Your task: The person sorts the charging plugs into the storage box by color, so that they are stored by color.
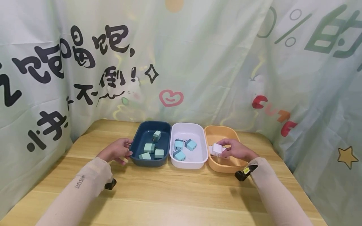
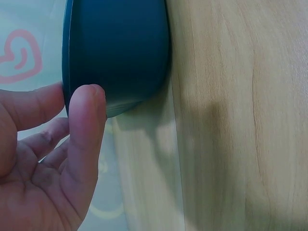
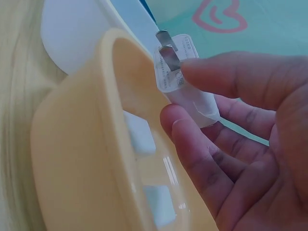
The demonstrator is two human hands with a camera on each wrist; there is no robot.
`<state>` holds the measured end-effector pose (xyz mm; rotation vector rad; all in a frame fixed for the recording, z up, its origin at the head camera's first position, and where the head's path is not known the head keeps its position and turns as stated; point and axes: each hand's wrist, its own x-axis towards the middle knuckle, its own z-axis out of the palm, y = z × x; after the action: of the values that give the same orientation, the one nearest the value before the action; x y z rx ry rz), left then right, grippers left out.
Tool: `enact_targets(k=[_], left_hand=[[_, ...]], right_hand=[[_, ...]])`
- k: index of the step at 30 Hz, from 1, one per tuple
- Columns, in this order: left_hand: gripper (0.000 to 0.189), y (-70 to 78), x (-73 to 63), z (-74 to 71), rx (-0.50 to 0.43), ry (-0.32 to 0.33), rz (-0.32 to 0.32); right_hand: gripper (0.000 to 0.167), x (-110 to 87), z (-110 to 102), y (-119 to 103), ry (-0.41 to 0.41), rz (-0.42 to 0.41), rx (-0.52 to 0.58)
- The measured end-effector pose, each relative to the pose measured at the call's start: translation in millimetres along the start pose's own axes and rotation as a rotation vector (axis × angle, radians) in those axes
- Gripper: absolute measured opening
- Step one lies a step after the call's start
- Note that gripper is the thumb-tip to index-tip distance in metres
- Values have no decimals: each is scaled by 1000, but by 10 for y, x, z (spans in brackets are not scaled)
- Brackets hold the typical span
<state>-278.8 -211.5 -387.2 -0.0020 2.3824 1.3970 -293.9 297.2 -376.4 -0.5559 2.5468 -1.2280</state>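
My right hand point(image 1: 236, 150) pinches a white plug-in charger point(image 3: 192, 94) over the orange bin point(image 1: 223, 168), its two flat metal prongs point(image 3: 171, 57) showing beside the thumb. Below it, inside that bin, lie more white chargers point(image 3: 160, 204), partly hidden by the wall and hand. My left hand point(image 1: 117, 150) is at the left side of the dark blue bin point(image 1: 150, 162), holding the rim with the thumb outside and the index fingertip hidden behind the edge. Several pale green chargers point(image 1: 149, 147) lie in the dark blue bin.
Between the two sits a white bin point(image 1: 188, 164) with three blue chargers point(image 1: 190, 144) in it. All three bins stand side by side on the wooden table point(image 1: 169, 194), near its back edge. A printed curtain point(image 1: 198, 62) hangs behind and on both sides.
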Motion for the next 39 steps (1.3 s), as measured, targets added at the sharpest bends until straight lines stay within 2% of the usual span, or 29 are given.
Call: enact_targets(k=[9,15,21,31,39], left_hand=[[61,-3,0,4,-6,2,-1],[61,-8,1,1,1,1,-3],[60,-13,-2,-1,1,4,0],[60,4,19,15,1,13,-25],[61,3,16,5,1,8,-10]], right_hand=[[41,97,-58,99,-8,-52,85],[41,163,-95,168,8,-54,61],[45,253,-124,255,32,-9,80],[49,361,-135,345,86,126,87],[51,378,-126,361,114,143,105]])
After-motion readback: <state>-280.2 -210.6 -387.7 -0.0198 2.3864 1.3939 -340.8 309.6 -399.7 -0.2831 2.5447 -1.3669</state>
